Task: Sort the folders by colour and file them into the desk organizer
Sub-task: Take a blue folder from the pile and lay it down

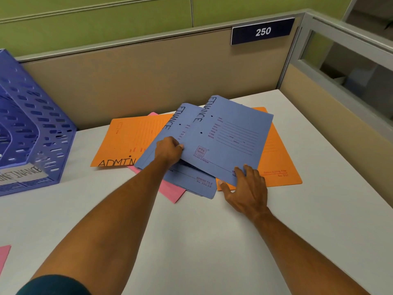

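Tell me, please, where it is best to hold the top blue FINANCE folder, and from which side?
Take the top blue folder by its near edge, from the person's side. That edge is lifted off the pile, so fingers can go under. The right hand pinches the near corner; the left hand holds its left edge.

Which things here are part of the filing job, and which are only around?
Job: blue FINANCE folders, orange ADMIN folder, second orange folder, pink folder, blue desk organizer, left hand, right hand.
Around: 250 sign, partition.
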The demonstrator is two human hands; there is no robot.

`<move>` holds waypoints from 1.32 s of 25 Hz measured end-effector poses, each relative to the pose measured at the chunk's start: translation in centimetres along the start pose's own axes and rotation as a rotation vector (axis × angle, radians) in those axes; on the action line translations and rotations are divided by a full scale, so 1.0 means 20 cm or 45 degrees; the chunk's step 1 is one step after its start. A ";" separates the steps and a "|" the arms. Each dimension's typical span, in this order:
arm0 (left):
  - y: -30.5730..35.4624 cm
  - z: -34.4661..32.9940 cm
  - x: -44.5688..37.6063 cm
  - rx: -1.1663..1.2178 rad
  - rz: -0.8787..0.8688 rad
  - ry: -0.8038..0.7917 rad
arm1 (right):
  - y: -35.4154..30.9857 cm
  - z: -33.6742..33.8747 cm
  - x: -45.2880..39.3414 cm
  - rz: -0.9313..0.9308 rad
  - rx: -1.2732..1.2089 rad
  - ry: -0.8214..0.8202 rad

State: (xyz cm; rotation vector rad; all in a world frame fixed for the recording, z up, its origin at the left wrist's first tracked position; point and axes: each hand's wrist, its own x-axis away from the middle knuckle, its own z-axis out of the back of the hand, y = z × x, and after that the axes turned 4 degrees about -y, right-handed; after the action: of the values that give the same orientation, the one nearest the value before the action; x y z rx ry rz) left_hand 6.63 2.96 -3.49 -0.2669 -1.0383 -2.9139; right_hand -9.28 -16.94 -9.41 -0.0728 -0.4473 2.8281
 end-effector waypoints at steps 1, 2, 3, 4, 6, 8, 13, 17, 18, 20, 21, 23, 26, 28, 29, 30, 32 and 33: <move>0.00 0.02 -0.01 0.045 0.034 0.020 | 0.00 0.00 0.00 0.001 -0.011 0.033; -0.01 0.04 -0.01 0.081 0.068 0.021 | 0.00 0.01 0.00 -0.001 -0.022 0.061; -0.01 0.06 -0.01 0.117 0.100 -0.003 | 0.01 0.01 0.00 -0.008 -0.034 0.083; -0.02 0.07 -0.01 0.159 0.123 -0.047 | 0.01 0.02 0.01 -0.017 -0.051 0.102; -0.03 0.09 0.02 0.265 0.156 -0.172 | 0.03 0.03 0.02 -0.035 -0.103 0.135; -0.03 0.10 0.05 0.335 0.169 -0.256 | 0.04 0.05 0.04 -0.051 -0.162 0.137; 0.00 0.13 0.17 0.442 0.184 -0.305 | 0.06 0.10 0.09 -0.078 -0.318 0.104; 0.00 0.18 0.30 0.507 0.092 -0.296 | 0.06 0.19 0.10 -0.160 -0.462 0.092; -0.01 0.19 0.33 0.544 0.066 -0.298 | 0.06 0.22 0.09 -0.204 -0.518 0.109; -0.04 0.25 0.38 0.606 0.022 -0.317 | 0.05 0.28 0.08 -0.296 -0.674 0.188; -0.06 0.28 0.41 0.630 0.007 -0.330 | 0.05 0.32 0.07 -0.338 -0.766 0.232; -0.11 0.35 0.46 0.691 -0.013 -0.370 | 0.05 0.37 0.06 -0.439 -0.994 0.278; -0.19 0.44 0.54 0.774 -0.027 -0.426 | 0.03 0.42 0.07 -0.519 -1.326 0.260; -0.24 0.48 0.58 0.811 -0.012 -0.429 | 0.00 0.43 0.10 -0.466 -1.530 0.223; -0.26 0.50 0.61 0.827 0.003 -0.427 | -0.01 0.44 0.11 -0.443 -1.641 0.185; -0.29 0.51 0.63 0.853 0.018 -0.427 | -0.02 0.44 0.13 -0.427 -1.736 0.139; -0.35 0.53 0.70 0.928 0.050 -0.436 | -0.04 0.44 0.16 -0.397 -1.849 0.042; -0.38 0.54 0.73 0.961 0.073 -0.449 | -0.05 0.44 0.18 -0.390 -1.868 -0.008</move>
State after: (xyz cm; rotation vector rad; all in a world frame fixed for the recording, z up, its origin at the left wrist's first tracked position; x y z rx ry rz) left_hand -6.90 16.09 2.59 -0.7518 -2.0209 -2.2378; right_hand -13.23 -17.75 -0.74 -0.2391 -2.1274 1.6418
